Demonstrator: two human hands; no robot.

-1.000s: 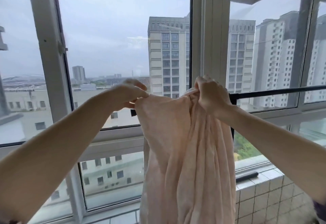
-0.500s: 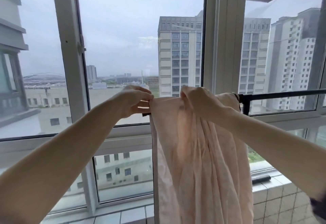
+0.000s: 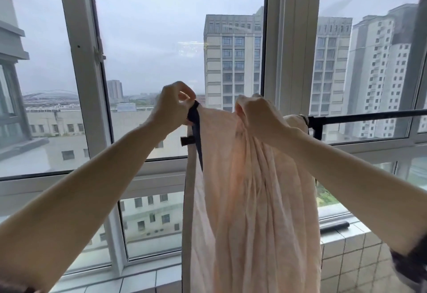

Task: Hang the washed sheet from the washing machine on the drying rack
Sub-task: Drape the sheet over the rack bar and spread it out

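Fingers [image 3: 184, 95] of the left hand [image 3: 172, 105] are curled tight, pinching the dark-edged corner of the sheet [image 3: 251, 188] and lifting it above the rack [image 3: 360, 116]; the right hand [image 3: 258, 117] grips a bunched fold at the top of the cloth, fingers closed round it. Between the two bare forearms the pink sheet hangs long and creased, draped over the black bar, its dark hem running down the left edge. This looks like the spreading step: the cloth is already over the bar but gathered into a narrow bundle. Next, I'd judge, the hands need to draw apart along the bar, the left taking its corner toward the bar's end, so the folds open out flat. Compared with half a second ago, the left hand has risen from bar level and pulled the dark hem up into view, and the right hand has moved rightward, nearer the bar's joint. Behind, a tiled ledge [image 3: 346, 246] carries a dark rod [image 3: 335, 226], and past the window frame [image 3: 83, 62] stand grey tower blocks [image 3: 233, 62].
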